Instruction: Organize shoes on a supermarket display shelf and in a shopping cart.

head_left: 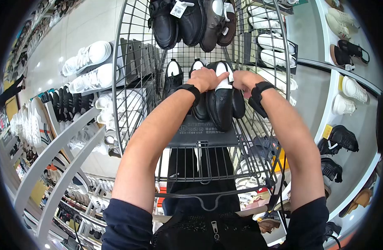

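Note:
Both my hands reach forward onto a black leather shoe with white stuffing paper in its opening. It rests on a dark plastic shelf plate inside a round wire display rack. My left hand grips the shoe's opening from the left, fingers curled over the paper. My right hand holds the same shoe from the right, fingers bent down on its rim. Each wrist wears a black band. More black shoes stand beside it on the left.
Several black shoes with a white tag hang on the rack's upper tier. White sneakers fill shelves at left, and sandals and black shoes line the curved white shelving at right. Grey rails run lower left.

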`<state>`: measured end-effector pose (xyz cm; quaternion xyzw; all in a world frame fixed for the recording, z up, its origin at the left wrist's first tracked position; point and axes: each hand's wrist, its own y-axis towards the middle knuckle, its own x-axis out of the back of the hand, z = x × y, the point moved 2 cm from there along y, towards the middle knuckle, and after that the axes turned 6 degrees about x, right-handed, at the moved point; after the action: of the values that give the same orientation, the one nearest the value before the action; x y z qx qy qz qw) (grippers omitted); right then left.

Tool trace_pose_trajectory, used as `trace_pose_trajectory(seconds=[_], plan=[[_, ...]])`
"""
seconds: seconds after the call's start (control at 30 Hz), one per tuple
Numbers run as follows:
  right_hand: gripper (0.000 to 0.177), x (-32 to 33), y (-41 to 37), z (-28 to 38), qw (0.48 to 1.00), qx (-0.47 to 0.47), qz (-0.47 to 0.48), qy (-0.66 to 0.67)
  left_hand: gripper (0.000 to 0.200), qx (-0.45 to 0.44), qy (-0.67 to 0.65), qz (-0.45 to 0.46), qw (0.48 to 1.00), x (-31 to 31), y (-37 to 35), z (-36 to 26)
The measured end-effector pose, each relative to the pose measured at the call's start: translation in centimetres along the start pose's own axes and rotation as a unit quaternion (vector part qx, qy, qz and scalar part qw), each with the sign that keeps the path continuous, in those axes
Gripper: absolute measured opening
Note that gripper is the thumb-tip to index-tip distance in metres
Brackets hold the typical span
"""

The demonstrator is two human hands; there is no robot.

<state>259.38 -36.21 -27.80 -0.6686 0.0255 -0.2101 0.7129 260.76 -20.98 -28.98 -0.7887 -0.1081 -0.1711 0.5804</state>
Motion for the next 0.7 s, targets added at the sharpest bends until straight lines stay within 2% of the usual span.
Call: trace_pose_trajectory(seconds=[0.03,0.1,0.17,0.2,0.27,0.3,0.33,0.37,0.4,0.43,0.5,0.53,0.57,0.63,0.7], plan=[[0.03,0.9,0.2,0.0,0.999,0.019,-0.04,0.029,0.091,-0.001,-0.001,-0.001,1.0,-0.7,0.5,-0.2],[0.037,3.2,1.6,-0.4,0.992,0.071,-0.103,0.027,0.097,-0.03,0.043,-0.072,0.996,-2.2,1.7,-0.3],[0.031,5.0,2.3,-0.1,0.972,0.062,-0.192,0.117,0.094,-0.044,0.06,-0.076,0.994,-2.2,1.9,-0.1],[0.031,5.4,3.6,-0.2,0.972,0.062,-0.191,0.119,0.095,-0.061,0.058,-0.069,0.994,-2.1,2.2,0.2],[0.032,5.9,6.3,-0.4,0.914,0.103,-0.31,0.24,0.095,-0.075,0.057,-0.063,0.994,-1.0,2.0,0.4],[0.032,6.1,6.7,-0.1,0.914,0.107,-0.308,0.241,0.097,-0.032,-0.001,0.04,0.999,0.6,1.0,0.3],[0.035,6.2,6.9,0.5,0.896,0.092,-0.292,0.323,0.098,0.012,-0.059,0.142,0.988,1.2,0.6,0.8],[0.039,6.7,7.1,0.9,0.87,0.077,-0.274,0.402,0.094,0.024,-0.11,0.165,0.98,1.5,0.8,1.4],[0.061,7.0,6.9,1.0,0.869,0.076,-0.203,0.445,0.091,0.03,-0.139,0.167,0.976,1.6,1.2,2.1],[0.064,7.2,7.1,1.2,0.869,0.075,-0.199,0.447,0.089,0.037,-0.168,0.17,0.97,1.8,1.7,2.8],[0.065,7.3,8.0,1.3,0.85,0.069,-0.185,0.488,0.072,0.015,-0.163,0.09,0.982,3.0,3.2,3.9],[0.064,7.3,8.6,1.3,0.84,0.069,-0.177,0.509,0.057,0.0,-0.162,0.008,0.987,4.0,3.4,4.2],[0.064,7.3,9.2,1.4,0.839,0.071,-0.175,0.51,0.057,0.003,-0.162,0.006,0.987,4.3,4.5,4.5],[0.067,6.7,10.5,1.0,0.812,0.06,-0.195,0.547,0.054,0.054,-0.356,-0.14,0.922,4.8,7.6,5.4],[0.06,5.9,12.4,0.2,0.801,0.043,-0.21,0.559,0.053,0.066,-0.396,-0.135,0.906,4.7,8.4,5.0]])
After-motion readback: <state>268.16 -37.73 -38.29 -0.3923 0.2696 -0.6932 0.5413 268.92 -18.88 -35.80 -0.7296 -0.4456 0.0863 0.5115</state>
